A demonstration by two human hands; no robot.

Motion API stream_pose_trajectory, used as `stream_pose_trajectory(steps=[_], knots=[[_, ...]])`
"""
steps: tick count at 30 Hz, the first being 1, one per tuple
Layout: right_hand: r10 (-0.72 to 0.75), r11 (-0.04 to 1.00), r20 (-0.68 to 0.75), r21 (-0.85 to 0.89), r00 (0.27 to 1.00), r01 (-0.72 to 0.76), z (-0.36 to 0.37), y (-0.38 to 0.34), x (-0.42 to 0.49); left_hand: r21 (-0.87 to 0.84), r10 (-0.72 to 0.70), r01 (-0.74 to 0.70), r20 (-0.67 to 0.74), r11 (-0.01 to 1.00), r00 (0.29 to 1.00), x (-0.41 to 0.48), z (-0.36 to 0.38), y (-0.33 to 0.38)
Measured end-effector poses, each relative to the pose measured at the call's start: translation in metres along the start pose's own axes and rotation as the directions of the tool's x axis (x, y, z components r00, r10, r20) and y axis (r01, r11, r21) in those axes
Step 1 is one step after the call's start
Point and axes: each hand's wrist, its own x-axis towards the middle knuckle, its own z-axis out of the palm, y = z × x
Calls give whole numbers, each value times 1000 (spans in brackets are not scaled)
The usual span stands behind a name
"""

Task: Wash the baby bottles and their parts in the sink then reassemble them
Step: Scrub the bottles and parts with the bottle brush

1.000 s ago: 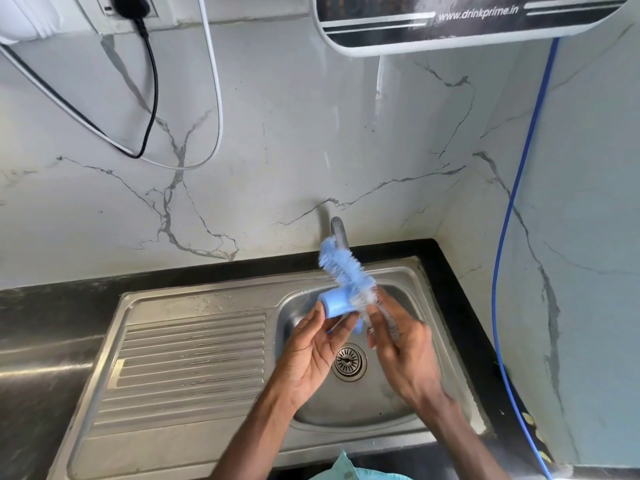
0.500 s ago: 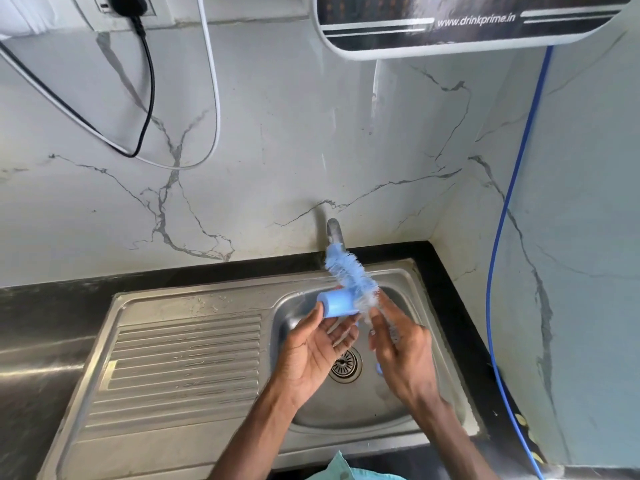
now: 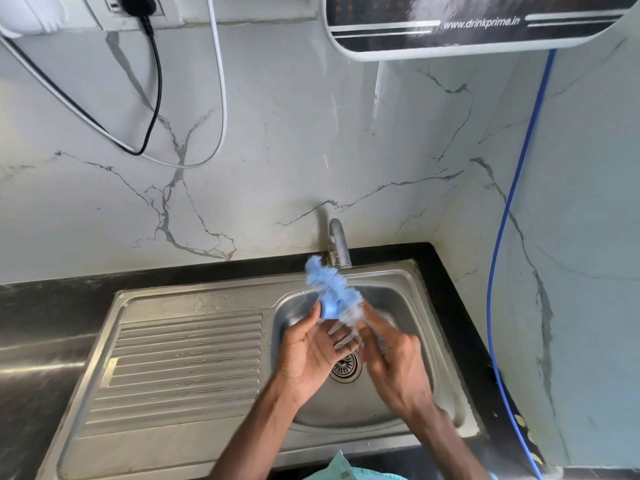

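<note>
Blue bottle part [image 3: 328, 309], pinched by left hand [image 3: 311, 351], is scrubbed with brush [image 3: 334, 291] gripped by right hand [image 3: 394, 360] (washing step); rinsing judged next.

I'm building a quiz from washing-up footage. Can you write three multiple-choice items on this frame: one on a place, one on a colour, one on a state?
1. Where is the ribbed drainboard relative to the sink basin?
A. On the person's left
B. On the person's right
C. Behind it

2. What colour are the bristles of the bottle brush?
A. Red
B. Light blue
C. Green

3. What is the left hand doing?
A. Lying flat on the counter
B. Turning the tap
C. Holding a small blue bottle part

Answers:
1 A: the ribs lie left of the basin.
2 B: the bristles are pale blue, though blurred.
3 C: thumb and fingers hold the part up against the brush.
</note>
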Motion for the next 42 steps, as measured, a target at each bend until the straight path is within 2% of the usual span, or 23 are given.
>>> stream_pose_trajectory(steps=[3,6,10,15,19,23,27,32,36,40,42], knots=[[32,999,-44,3,999,-32,-6,6,5,-16,9,-10,-29,1000,1000,0,3,0],[-44,998,52,38,998,42,2,-12,-7,-12,52,-53,-63,999,997,2,0,1],[79,997,-71,17,994,-78,-7,9,7,-31,56,-58,-66,998,996,1,5,0],[-27,998,41,58,999,25,1,-13,-8,-7,61,-62,-56,998,997,1,-3,-3],[51,998,-63,39,997,-49,-7,6,4,14,2,-1,-93,1000,996,0,1,-9],[-17,997,23,77,1000,15,-1,-6,-7,75,32,-26,-74,997,997,2,-3,-7],[53,997,-77,60,996,-48,-7,12,3,66,69,-63,-94,996,993,4,-1,-7],[-44,997,9,59,999,44,1,-3,-6,50,47,-41,-131,998,990,7,-7,-9],[30,999,-66,33,997,-28,-3,7,4,55,0,6,-119,998,993,3,-1,-12],[-56,998,19,33,998,55,4,-6,-6,108,59,-48,-106,993,993,7,-3,-9],[-6,1000,-28,26,1000,7,0,1,-1,88,64,-54,-124,995,990,6,0,-7]])
